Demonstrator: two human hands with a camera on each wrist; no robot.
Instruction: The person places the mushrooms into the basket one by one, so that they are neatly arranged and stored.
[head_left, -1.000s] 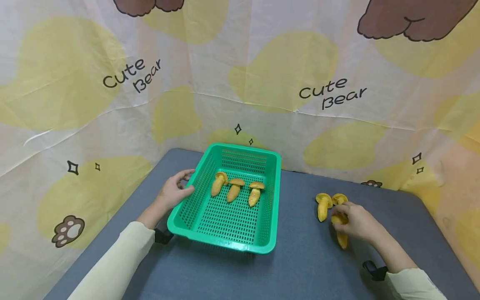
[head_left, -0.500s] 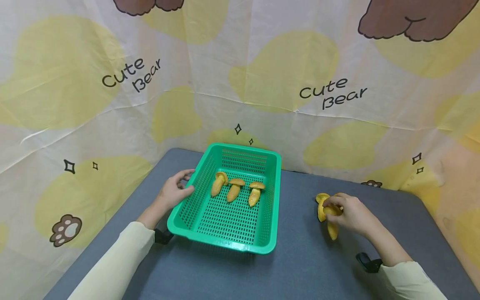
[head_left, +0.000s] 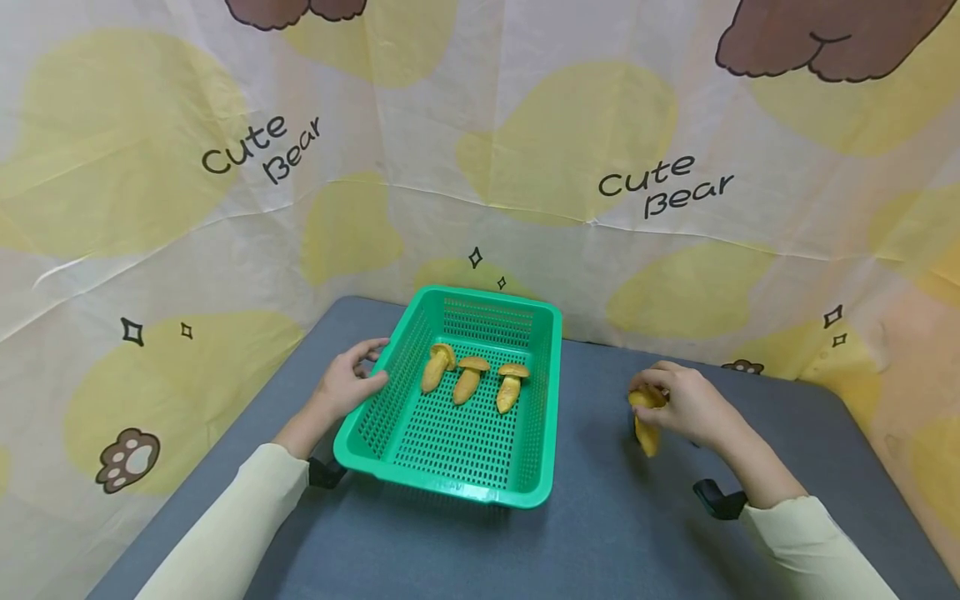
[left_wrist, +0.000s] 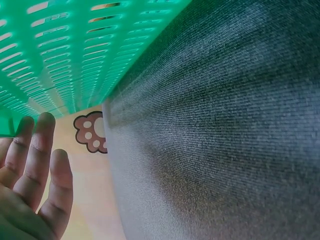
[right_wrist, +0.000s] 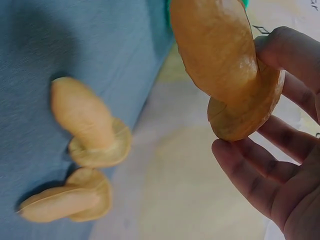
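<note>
Between thumb and fingers, my right hand [head_left: 693, 406] pinches a yellow-brown mushroom [head_left: 647, 425] by its cap, stem pointing down; the right wrist view shows that mushroom [right_wrist: 220, 50] clear of the cloth. Two more mushrooms [right_wrist: 87, 115] [right_wrist: 62, 202] lie on the table there, mostly hidden by the hand in the head view. My left hand [head_left: 347, 385] rests at the left rim of the green basket [head_left: 557, 400], fingers loosely bent; in the left wrist view its fingers [left_wrist: 42, 145] are spread beside the basket wall. Three mushrooms [head_left: 438, 368] [head_left: 468, 381] [head_left: 512, 387] lie inside the basket.
The grey table [head_left: 600, 533] meets a patterned cloth backdrop [head_left: 540, 167] behind the basket. A stretch of table lies between the basket's right side and the right hand. Each wrist carries a dark device, such as the right one [head_left: 720, 500].
My right hand has moved left and away from the front edge, carrying the pinched mushroom over where the other two lie. The left hand and basket have stayed in place.
</note>
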